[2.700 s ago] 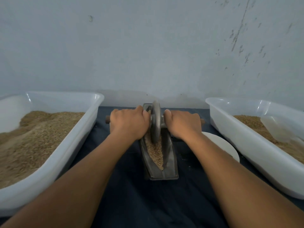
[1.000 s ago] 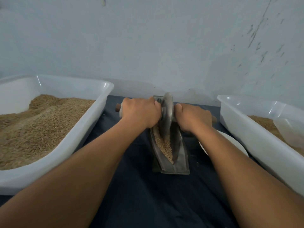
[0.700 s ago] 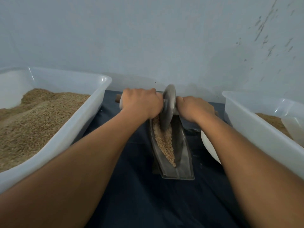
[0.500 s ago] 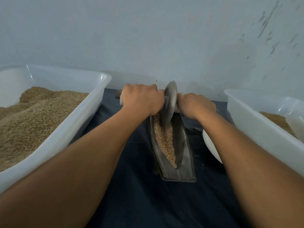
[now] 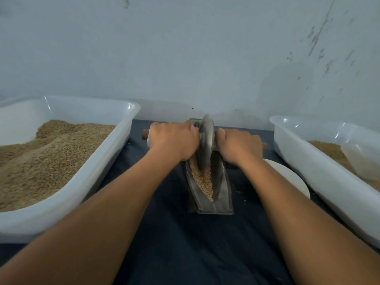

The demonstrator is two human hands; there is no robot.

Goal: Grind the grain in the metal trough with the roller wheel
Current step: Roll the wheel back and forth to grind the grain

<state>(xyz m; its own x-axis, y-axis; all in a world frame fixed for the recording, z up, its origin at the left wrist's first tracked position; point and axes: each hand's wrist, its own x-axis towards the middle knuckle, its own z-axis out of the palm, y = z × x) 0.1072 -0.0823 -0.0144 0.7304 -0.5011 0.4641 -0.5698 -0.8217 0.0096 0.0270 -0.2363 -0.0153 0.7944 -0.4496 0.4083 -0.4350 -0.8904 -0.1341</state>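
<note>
A narrow metal trough (image 5: 223, 199) lies lengthwise on the dark cloth, with brown grain (image 5: 202, 181) in its groove. The grey roller wheel (image 5: 205, 144) stands upright in the trough towards its far end, tilted slightly right. A wooden axle handle (image 5: 145, 134) runs through the wheel. My left hand (image 5: 174, 140) grips the handle left of the wheel. My right hand (image 5: 239, 148) grips it on the right side. Both fists sit close against the wheel and hide most of the handle.
A large white tub (image 5: 111, 161) heaped with grain stands at the left. A second white tub (image 5: 308, 161) with grain and a clear scoop (image 5: 362, 159) stands at the right. A white plate (image 5: 292, 177) lies beside the trough. The wall (image 5: 185, 58) rises close behind.
The wheel has rolled back a little towards me along the trough, both hands moving with it. The view has shifted slightly. Both grips are unchanged.
</note>
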